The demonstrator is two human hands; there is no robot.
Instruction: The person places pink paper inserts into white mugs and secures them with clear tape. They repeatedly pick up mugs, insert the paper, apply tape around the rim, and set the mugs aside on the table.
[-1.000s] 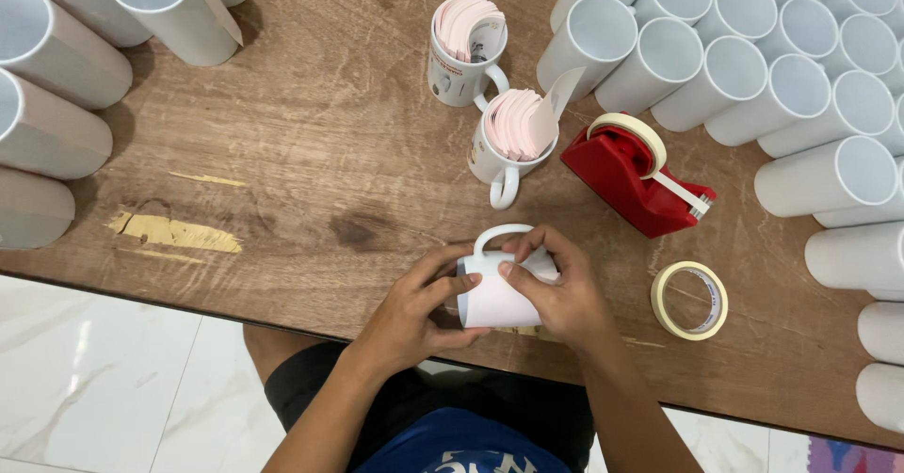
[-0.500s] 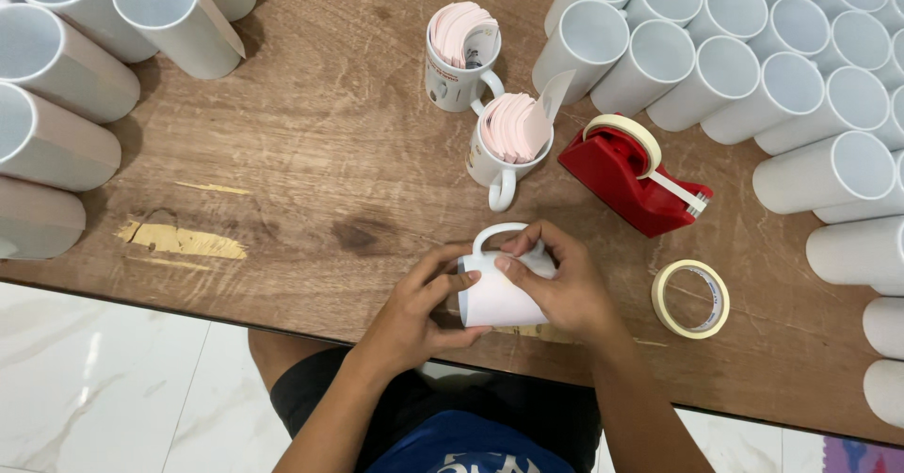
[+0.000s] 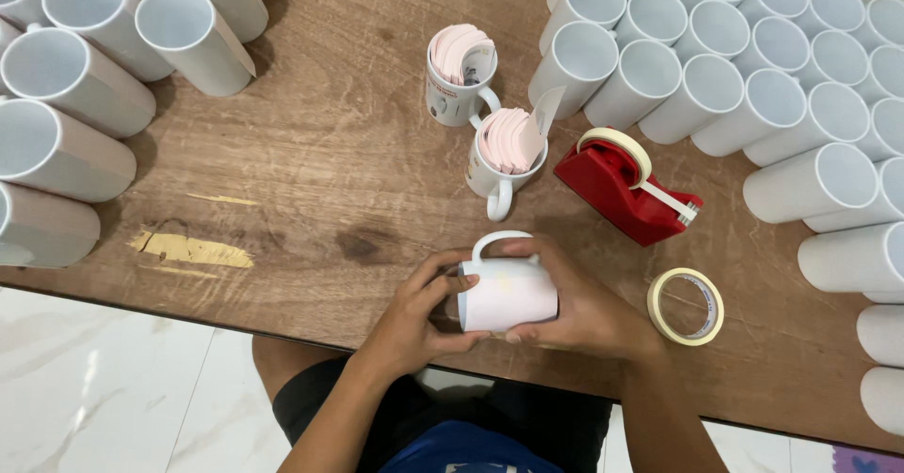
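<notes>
A white mug (image 3: 507,292) lies on its side at the near edge of the wooden table (image 3: 330,172), handle pointing away from me, with a white sheet wrapped around its body. My left hand (image 3: 419,318) grips its left end and mouth. My right hand (image 3: 584,304) covers its right side and presses the wrap. Just beyond stand two upright mugs (image 3: 504,158) (image 3: 457,73) stuffed with curled pale pink sheets.
A red tape dispenser (image 3: 626,191) sits right of the filled mugs; a loose roll of masking tape (image 3: 686,305) lies beside my right hand. Several white mugs crowd the right side (image 3: 753,87), and several paper-wrapped ones lie at the left (image 3: 75,78).
The view has shifted slightly. Both hands stay on the wrapped mug, with the fingers adjusting a little around it.
</notes>
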